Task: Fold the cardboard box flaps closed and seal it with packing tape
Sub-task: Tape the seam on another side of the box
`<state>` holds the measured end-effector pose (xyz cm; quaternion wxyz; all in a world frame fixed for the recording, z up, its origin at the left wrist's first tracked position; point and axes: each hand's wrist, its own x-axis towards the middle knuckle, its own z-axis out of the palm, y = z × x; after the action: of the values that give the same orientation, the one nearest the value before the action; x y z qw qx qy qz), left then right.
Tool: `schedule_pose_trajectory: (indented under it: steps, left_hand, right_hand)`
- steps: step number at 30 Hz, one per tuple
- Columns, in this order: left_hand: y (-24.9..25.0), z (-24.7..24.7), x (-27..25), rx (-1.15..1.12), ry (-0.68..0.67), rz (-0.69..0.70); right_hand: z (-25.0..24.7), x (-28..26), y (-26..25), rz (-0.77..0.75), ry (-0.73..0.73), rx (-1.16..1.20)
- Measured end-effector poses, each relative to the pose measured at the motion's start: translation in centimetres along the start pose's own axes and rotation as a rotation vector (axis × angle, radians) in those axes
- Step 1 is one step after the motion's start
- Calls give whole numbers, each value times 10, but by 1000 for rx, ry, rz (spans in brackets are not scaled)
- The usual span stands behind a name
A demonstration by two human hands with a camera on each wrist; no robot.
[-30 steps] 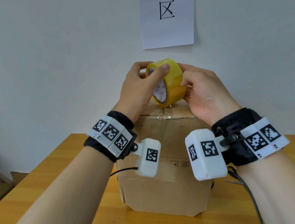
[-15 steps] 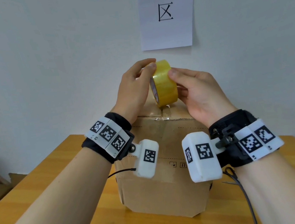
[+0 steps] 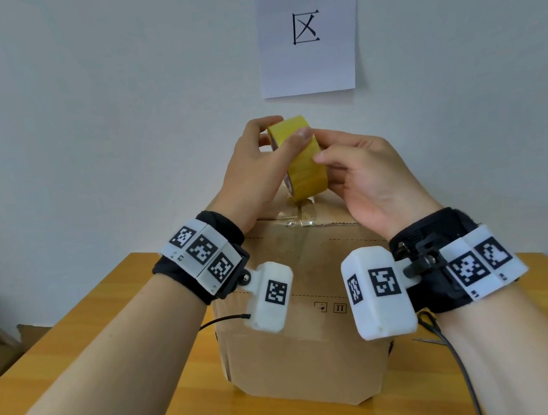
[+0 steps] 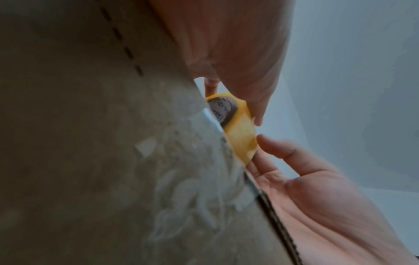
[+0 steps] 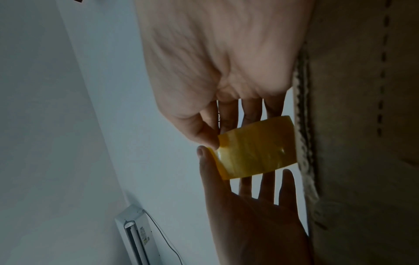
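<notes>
Pale wall behind, with a white paper sign (image 3: 305, 27) stuck on it, and a honey-coloured wooden table (image 3: 76, 352) below. Near the table's far edge stands a brown cardboard box (image 3: 303, 341), flaps folded shut, with what looks like clear tape wrinkled across its top seam.

Just above the box's top far edge both hands hold a yellow roll of packing tape (image 3: 301, 159), standing on edge. The left hand (image 3: 252, 179) grips it, thumb on the outer band and fingers curled over the top. The right hand (image 3: 369, 178) pinches the band from the other side, thumb tip on the yellow surface, fingers behind.

The step appears to be finding the tape's loose end. To do it well, the left hand should steady the roll while the right thumbnail feels round the band for the ridge, then peels evenly across the width so the strip does not split.
</notes>
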<state>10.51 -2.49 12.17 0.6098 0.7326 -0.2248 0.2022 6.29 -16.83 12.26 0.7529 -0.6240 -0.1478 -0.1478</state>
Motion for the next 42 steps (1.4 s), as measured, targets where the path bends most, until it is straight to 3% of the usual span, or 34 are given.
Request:
schedule_pose_trajectory:
  steps: [23,28,34,42]
  left_hand:
    - [-2,0,3,-60,16,-46]
    - [-3,-1,4,-52,77,-58]
    - [-3,-5,1,-49,172,-20]
    - [-12,-9,9,-225,184,6]
  right_hand:
    - [2,5,4,10,87,27]
    - [1,6,7,1,44,-27]
    - [8,3,3,20,101,-124]
    - [9,0,0,52,126,-89]
